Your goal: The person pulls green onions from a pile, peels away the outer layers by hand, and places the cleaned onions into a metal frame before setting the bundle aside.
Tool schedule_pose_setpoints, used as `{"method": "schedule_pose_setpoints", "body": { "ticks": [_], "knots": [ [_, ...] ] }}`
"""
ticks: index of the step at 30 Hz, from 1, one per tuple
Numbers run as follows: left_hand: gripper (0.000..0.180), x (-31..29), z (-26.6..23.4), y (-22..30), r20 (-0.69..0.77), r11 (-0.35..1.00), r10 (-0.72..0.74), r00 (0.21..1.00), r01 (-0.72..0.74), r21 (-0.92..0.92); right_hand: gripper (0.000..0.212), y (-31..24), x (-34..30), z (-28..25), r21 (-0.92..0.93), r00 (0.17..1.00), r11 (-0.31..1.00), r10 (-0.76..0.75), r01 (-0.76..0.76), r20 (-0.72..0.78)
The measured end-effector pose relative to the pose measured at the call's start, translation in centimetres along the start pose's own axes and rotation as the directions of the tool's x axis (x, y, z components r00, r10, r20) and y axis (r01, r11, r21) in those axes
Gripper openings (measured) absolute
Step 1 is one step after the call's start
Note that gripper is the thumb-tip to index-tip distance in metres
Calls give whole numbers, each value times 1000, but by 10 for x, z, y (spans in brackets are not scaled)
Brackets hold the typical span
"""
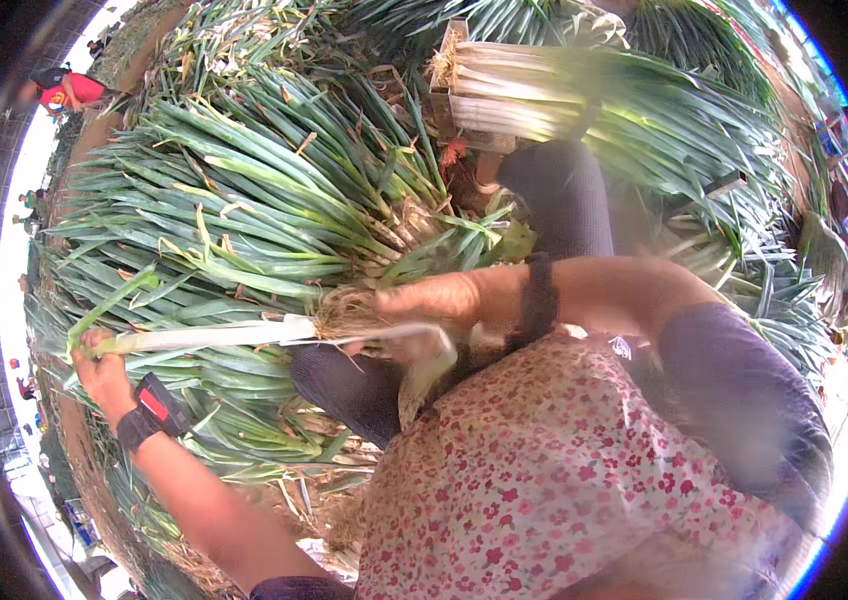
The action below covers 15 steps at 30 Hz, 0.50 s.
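One leek (214,336) stretches between the hands, over the pile (244,190) on the scene's left. The left hand (101,370) has its fingers curled round the leek's green end; the right hand (434,300) is at the roots (344,308), blurred, so I cannot tell what its fingers grip. It should be light, firm but snappable, perhaps slippery; the white shank looks the surest hold, the leaves softer.

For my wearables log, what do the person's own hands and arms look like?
The left hand is bare, with a black wrist strap carrying a black-and-red device. The right hand looks ungloved too, though blurred, with a dark wristband. Both forearms are uncovered below dark purplish sleeves.
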<state>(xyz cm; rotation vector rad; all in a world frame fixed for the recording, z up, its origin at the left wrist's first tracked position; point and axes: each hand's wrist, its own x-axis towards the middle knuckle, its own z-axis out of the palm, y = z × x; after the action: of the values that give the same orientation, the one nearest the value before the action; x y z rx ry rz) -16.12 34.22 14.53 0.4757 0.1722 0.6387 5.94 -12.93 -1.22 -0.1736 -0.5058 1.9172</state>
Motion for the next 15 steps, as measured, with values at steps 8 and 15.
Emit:
{"method": "schedule_pose_setpoints", "body": {
  "ticks": [8,15],
  "knots": [
    [13,2,-20,44,-337,939,306,890,-224,261,35,-20,-119,4,-670,682,325,-93,-668,-725],
    [20,36,13,-63,-219,662,100,971,99,743,58,-46,-118,-13,-690,758,-365,-496,-625,-424]
  ]
}}
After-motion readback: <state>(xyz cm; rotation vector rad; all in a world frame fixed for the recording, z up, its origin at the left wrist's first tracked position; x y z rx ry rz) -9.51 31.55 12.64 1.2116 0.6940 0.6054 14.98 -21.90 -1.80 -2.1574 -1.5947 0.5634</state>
